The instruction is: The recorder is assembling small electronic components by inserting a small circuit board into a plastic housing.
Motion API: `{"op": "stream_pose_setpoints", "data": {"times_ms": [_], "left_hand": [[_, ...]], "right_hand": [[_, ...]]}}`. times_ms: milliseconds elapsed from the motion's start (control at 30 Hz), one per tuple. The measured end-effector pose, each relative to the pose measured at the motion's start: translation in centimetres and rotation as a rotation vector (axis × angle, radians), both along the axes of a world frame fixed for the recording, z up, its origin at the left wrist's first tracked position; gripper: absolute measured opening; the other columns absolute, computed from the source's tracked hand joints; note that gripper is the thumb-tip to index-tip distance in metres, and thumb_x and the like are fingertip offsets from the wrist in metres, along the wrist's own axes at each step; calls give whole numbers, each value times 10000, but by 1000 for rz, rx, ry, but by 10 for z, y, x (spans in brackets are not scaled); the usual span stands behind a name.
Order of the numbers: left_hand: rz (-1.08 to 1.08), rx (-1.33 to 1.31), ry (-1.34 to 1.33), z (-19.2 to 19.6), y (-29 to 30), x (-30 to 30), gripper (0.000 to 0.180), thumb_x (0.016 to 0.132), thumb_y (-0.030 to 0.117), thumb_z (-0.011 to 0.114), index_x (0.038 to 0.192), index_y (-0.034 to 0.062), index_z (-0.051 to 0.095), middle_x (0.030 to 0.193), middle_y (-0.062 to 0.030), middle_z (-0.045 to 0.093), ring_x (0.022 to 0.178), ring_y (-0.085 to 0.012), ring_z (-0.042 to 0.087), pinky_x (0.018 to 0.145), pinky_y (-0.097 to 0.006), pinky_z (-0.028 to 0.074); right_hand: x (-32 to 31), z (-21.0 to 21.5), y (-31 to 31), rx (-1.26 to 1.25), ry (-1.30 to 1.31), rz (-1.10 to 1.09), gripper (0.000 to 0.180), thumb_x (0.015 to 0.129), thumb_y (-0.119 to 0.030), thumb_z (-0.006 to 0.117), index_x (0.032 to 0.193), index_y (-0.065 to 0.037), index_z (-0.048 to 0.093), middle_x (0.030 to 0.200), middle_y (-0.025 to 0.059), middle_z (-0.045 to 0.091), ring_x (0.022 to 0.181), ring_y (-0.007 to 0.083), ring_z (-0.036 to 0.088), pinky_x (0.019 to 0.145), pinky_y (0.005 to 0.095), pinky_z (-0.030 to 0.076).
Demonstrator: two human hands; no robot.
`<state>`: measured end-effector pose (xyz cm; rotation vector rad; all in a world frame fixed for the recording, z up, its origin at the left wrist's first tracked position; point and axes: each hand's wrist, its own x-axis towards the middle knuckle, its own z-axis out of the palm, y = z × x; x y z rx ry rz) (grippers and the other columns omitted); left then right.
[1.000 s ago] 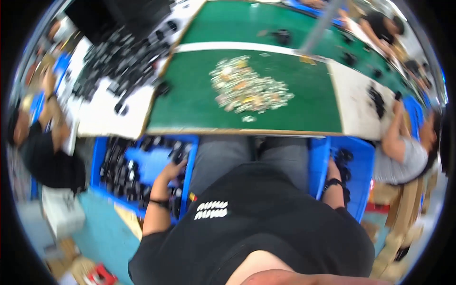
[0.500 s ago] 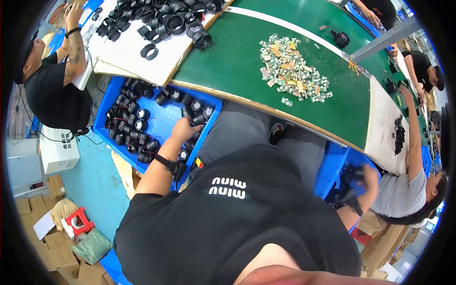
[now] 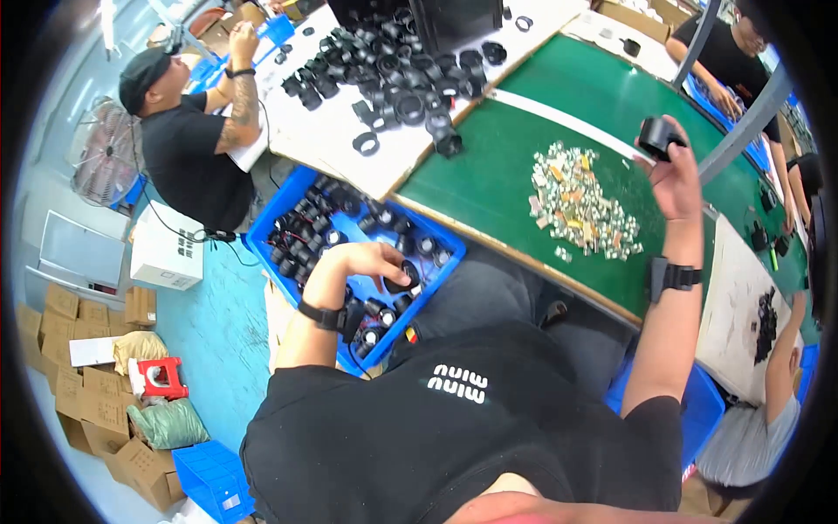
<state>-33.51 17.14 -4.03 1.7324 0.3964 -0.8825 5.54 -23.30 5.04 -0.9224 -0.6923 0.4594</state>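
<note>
My left hand (image 3: 367, 259) is over the blue crate (image 3: 421, 307), its fingers closed on a short black cylindrical part (image 3: 404, 278). The crate holds many similar black round parts, some with pale round ends and thin wires. Raised above the green table, my right hand (image 3: 677, 185) grips another black cylinder (image 3: 656, 138) between thumb and fingers, its wide end tilted to the left. A heap of small pale and orange pieces (image 3: 585, 210) lies on the green tabletop (image 3: 489, 188), left of my right forearm.
Black rings (image 3: 408, 106) are piled on the white board (image 3: 349, 166) at upper left, beside a black box (image 3: 458, 24). Grey metal posts (image 3: 746, 122) rise at right. Co-workers sit at left (image 3: 196, 148) and right (image 3: 742, 445). Cartons (image 3: 100, 397) stack on the floor.
My right hand has risen from the blue bin at lower right to above the green table, now with a black cylinder. My left hand now grips a part in the crate. The view has shifted.
</note>
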Motion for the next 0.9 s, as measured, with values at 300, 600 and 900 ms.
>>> {"op": "stream_pose_setpoints", "data": {"times_ms": [300, 600, 900], "left_hand": [[303, -852, -894, 95, -87, 168, 542, 1068, 511, 478, 1332, 42, 534, 1030, -248, 705, 513, -240, 627, 480, -330, 544], [650, -931, -994, 64, -179, 359, 471, 1057, 298, 627, 1432, 73, 454, 1161, -134, 660, 1067, -282, 663, 921, -451, 568], [349, -569, -1245, 34, -188, 353, 492, 1086, 202, 591, 1489, -65, 501, 1368, -93, 565, 1242, -170, 552, 1093, -324, 426]], "right_hand": [[11, -48, 18, -85, 67, -321, 329, 987, -199, 720, 1241, -13, 625, 1081, 74, 690, 927, 187, 694, 646, 322, 556], [0, -40, 26, -216, -201, -384, 627, 971, -160, 754, 1509, -83, 441, 1056, 51, 652, 769, 141, 626, 696, 304, 537], [-16, -28, 31, -331, -221, -459, 602, 893, -106, 833, 1406, -73, 519, 1085, 66, 681, 872, 127, 681, 637, 280, 588]]}}
